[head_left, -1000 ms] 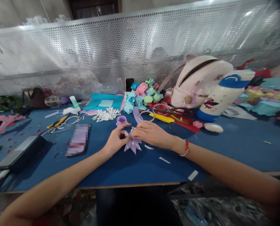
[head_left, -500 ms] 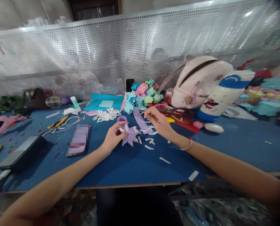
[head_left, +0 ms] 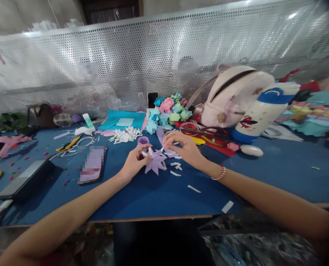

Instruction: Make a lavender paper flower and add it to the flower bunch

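A spiky purple paper star (head_left: pixel 155 162) lies on the blue table (head_left: pixel 277 170), just past the middle. My left hand (head_left: pixel 133 162) pinches its upper left edge with closed fingers. My right hand (head_left: pixel 184 147) hovers just right of the star, fingertips pinched on a small white paper strip (head_left: pixel 168 151) beside the star's top. Loose white paper strips (head_left: pixel 175 173) lie right of the star. A purple paper ring (head_left: pixel 143 140) and a purple paper band (head_left: pixel 161 135) sit just behind it.
A phone (head_left: pixel 92 164) lies left of my hands, a dark tablet (head_left: pixel 23 181) further left. Folded coloured paper flowers (head_left: pixel 168 111), scissors (head_left: pixel 205 130), a yellow cutter (head_left: pixel 194 140), a pink backpack (head_left: pixel 233 94) and a white bottle (head_left: pixel 261 112) stand behind, before a perforated metal screen (head_left: pixel 142 62).
My right hand lifted off the star, moved up and right, then came back down to its top right. The star turned slightly in my left hand, and white strips now show beside it.
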Motion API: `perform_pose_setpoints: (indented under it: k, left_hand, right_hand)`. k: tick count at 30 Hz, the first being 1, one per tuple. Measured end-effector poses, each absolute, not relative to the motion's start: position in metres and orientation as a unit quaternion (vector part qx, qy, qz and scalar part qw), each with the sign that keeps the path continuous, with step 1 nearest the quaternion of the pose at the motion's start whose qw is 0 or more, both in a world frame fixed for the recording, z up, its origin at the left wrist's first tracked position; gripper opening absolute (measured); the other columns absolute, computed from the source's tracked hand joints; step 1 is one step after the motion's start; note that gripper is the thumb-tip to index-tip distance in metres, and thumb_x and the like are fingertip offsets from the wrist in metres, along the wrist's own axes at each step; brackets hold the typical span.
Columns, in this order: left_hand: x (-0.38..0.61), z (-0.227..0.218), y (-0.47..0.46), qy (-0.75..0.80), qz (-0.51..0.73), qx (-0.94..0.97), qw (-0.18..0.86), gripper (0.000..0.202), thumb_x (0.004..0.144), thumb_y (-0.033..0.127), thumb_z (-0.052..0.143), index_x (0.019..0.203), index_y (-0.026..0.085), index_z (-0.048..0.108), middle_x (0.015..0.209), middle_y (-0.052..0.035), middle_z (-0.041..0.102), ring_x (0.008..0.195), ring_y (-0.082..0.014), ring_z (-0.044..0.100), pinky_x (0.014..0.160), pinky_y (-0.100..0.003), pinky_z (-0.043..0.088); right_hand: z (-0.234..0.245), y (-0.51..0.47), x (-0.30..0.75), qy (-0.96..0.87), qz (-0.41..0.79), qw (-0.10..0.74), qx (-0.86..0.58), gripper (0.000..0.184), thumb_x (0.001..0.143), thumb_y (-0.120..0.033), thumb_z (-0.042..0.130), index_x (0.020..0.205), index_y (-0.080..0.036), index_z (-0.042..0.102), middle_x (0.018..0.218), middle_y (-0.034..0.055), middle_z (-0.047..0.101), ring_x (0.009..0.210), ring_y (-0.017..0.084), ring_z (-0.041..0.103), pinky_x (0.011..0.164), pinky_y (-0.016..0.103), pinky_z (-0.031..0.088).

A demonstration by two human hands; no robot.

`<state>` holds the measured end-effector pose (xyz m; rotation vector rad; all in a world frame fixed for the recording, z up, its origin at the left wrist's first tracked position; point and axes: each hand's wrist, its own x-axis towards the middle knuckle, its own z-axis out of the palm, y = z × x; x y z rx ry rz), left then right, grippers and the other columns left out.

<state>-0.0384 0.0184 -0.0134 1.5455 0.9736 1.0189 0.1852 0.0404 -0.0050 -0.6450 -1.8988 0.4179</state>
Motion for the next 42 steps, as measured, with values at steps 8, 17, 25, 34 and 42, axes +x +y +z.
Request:
perform_pose_setpoints:
  k: [8, 17, 25, 34, 42]
  left_hand:
    - [-0.042, -0.018, 0.021, 0.400, 0.441, 0.618, 0.513, 0.051, 0.078, 0.036, 0.073, 0.124, 0.015, 0.062, 0.078, -0.0002, 0.059, 0.068, -0.0112, 0.049, 0.060, -0.022, 0.036]
    - [-0.041, -0.015, 0.019, 0.382, 0.423, 0.608, 0.552, 0.060, 0.074, 0.038, 0.078, 0.126, 0.015, 0.060, 0.082, -0.0014, 0.063, 0.071, -0.0123, 0.054, 0.066, -0.023, 0.040]
    - [-0.041, -0.018, 0.020, 0.356, 0.393, 0.620, 0.578, 0.061, 0.075, 0.039, 0.078, 0.128, 0.016, 0.059, 0.085, -0.0035, 0.068, 0.073, -0.0143, 0.059, 0.066, -0.023, 0.042]
    - [-0.042, -0.017, 0.020, 0.361, 0.391, 0.630, 0.565, 0.058, 0.075, 0.039, 0.078, 0.126, 0.018, 0.062, 0.084, -0.0044, 0.069, 0.071, -0.0152, 0.061, 0.065, -0.024, 0.046]
    - [-0.041, -0.019, 0.020, 0.365, 0.384, 0.640, 0.557, 0.060, 0.076, 0.040, 0.077, 0.128, 0.017, 0.059, 0.083, -0.0042, 0.068, 0.070, -0.0147, 0.060, 0.063, -0.024, 0.044]
  right_hand:
    - [0.000, 0.043, 0.193, -0.737, 0.243, 0.544, -0.320, 0.040, 0.099, -0.040, 0.048, 0.068, -0.020, 0.063, 0.069, 0.0013, 0.061, 0.068, 0.015, 0.057, 0.068, 0.031, 0.045]
    - [-0.003, 0.038, 0.186, -0.845, 0.053, 0.460, -0.267, 0.010, 0.093, -0.027, 0.062, 0.100, -0.023, 0.068, 0.099, 0.0055, 0.067, 0.097, 0.022, 0.058, 0.087, 0.039, 0.047]
    - [0.002, 0.043, 0.192, -0.870, 0.133, 0.420, -0.219, 0.017, 0.093, -0.037, 0.063, 0.095, -0.025, 0.074, 0.093, 0.0041, 0.070, 0.092, 0.020, 0.059, 0.086, 0.039, 0.045]
    - [0.003, 0.042, 0.189, -0.852, 0.244, 0.405, -0.225, 0.023, 0.089, -0.046, 0.066, 0.091, -0.024, 0.075, 0.093, 0.0048, 0.070, 0.092, 0.020, 0.061, 0.089, 0.041, 0.047]
    - [0.001, 0.042, 0.188, -0.849, 0.260, 0.407, -0.214, 0.016, 0.087, -0.039, 0.070, 0.088, -0.023, 0.073, 0.092, 0.0040, 0.070, 0.093, 0.019, 0.060, 0.089, 0.040, 0.046]
